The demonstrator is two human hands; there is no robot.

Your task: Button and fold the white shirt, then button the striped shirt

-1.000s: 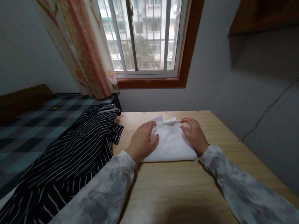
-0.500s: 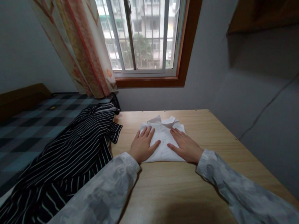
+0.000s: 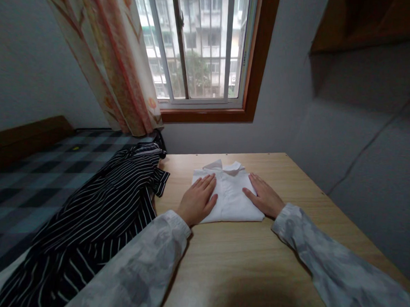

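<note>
The folded white shirt (image 3: 230,196) is lain flat on the wooden table (image 3: 254,266), and it is now pressed at its two sides by the flat, open left hand (image 3: 197,203) and right hand (image 3: 264,199), moved apart since a moment ago, nothing gripped.
</note>
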